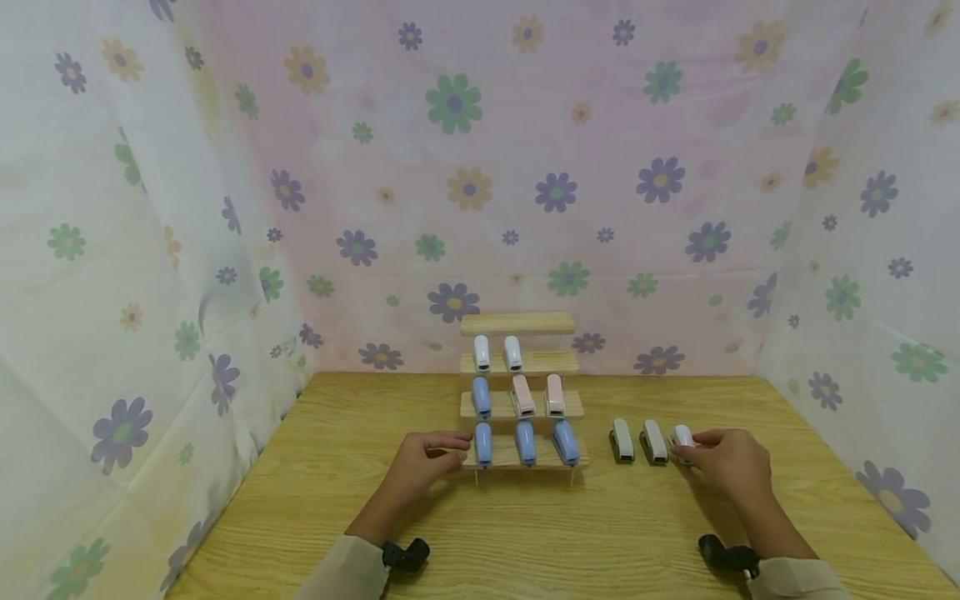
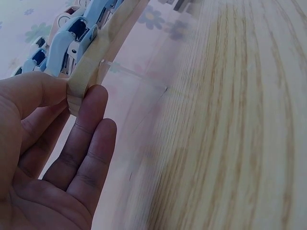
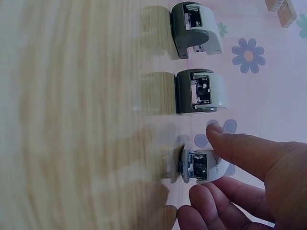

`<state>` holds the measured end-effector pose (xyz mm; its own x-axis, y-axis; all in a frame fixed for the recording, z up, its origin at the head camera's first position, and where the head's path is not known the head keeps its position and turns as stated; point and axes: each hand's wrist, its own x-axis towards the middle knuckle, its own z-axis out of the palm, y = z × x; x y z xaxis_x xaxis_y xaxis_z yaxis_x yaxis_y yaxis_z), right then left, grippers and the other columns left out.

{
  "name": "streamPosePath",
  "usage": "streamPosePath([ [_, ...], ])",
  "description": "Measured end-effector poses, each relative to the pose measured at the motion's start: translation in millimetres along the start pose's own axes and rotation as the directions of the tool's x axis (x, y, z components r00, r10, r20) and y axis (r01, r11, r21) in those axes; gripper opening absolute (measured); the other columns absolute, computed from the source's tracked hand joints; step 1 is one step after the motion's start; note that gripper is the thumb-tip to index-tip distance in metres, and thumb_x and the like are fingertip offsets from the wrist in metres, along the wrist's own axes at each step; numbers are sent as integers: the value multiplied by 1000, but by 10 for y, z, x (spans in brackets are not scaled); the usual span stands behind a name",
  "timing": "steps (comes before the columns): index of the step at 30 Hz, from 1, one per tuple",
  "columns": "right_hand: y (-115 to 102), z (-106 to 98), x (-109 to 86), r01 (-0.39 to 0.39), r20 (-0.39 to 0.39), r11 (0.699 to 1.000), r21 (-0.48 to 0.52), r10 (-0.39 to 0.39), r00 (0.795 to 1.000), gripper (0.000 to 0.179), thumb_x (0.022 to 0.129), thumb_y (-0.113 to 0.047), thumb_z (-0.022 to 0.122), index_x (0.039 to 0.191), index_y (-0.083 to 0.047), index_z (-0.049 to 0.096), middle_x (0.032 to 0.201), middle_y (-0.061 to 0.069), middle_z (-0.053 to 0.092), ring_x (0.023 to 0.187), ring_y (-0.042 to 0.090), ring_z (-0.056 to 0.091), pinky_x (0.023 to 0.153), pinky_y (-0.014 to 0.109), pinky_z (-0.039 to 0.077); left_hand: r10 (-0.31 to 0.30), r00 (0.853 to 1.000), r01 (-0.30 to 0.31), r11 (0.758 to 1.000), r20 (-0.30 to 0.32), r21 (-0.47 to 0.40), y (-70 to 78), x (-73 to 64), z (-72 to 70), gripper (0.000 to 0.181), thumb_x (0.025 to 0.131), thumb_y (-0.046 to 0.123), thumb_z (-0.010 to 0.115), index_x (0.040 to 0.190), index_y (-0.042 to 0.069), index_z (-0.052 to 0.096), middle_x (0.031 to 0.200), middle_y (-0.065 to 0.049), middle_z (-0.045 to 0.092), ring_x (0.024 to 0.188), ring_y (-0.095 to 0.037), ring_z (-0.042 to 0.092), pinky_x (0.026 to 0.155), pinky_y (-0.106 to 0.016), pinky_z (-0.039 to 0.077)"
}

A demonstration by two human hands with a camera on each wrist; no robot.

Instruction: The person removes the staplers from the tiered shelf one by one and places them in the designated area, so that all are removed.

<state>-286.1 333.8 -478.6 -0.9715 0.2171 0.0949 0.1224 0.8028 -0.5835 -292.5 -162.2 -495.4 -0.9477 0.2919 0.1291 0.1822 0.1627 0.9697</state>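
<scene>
My right hand [image 1: 737, 465] pinches a small white stapler [image 1: 682, 437] at the right end of a row on the table; the right wrist view shows it between thumb and fingers, by the tabletop. Left of it stand two grey-and-white staplers [image 1: 654, 442] [image 1: 622, 441]. My left hand [image 1: 420, 463] holds the left end of the bottom board [image 2: 77, 91] of a wooden tiered rack. Along that board stand three blue staplers [image 1: 526, 442]. One tier up are a blue stapler [image 1: 481, 397] and two pink staplers [image 1: 522, 396]. Two white staplers [image 1: 512, 354] occupy the tier above.
The rack's top board [image 1: 517, 323] holds nothing. A wood-grain table [image 1: 525, 533] lies under everything. Flower-printed cloth [image 1: 495, 150] hangs behind and on both sides. Each wrist carries a black camera [image 1: 407, 555].
</scene>
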Motion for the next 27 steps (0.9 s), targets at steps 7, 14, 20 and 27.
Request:
streamPosePath([
  [7, -13, -12, 5, 5, 12, 1000, 4, -5, 1000, 68, 85, -56, 81, 117, 4, 75, 101, 19, 78, 89, 39, 71, 70, 50, 56, 1, 1000, -1, 1000, 5, -2, -2, 0, -10, 17, 97, 11, 72, 112, 8, 80, 139, -9, 68, 119, -27, 70, 86, -32, 64],
  [14, -34, -39, -3, 1, 6, 1000, 10, -1, 1000, 70, 88, -57, 78, 121, 5, 73, 109, 23, 76, 91, 40, 71, 65, 43, 56, 2, 1000, -2, 1000, -3, 20, -6, 9, -3, 16, 97, 12, 72, 111, 9, 81, 138, -8, 68, 115, -25, 72, 85, -30, 63],
  [20, -76, -88, -2, 32, -30, 999, -7, -32, 999, 70, 90, -57, 75, 125, 4, 71, 114, 25, 75, 93, 40, 71, 66, 42, 56, 9, 1000, -9, 1000, 5, 11, 12, 26, 9, 16, 97, 12, 73, 111, 10, 81, 138, -8, 68, 116, -25, 71, 86, -31, 63],
  [27, -237, -113, 13, 86, -57, 996, 11, -85, 995, 75, 89, -63, 73, 126, 2, 72, 113, 24, 75, 92, 37, 72, 63, 35, 54, 9, 1000, -9, 1000, -5, 18, -13, 14, -2, 16, 96, 11, 73, 110, 8, 81, 137, -9, 69, 115, -25, 72, 84, -31, 64],
])
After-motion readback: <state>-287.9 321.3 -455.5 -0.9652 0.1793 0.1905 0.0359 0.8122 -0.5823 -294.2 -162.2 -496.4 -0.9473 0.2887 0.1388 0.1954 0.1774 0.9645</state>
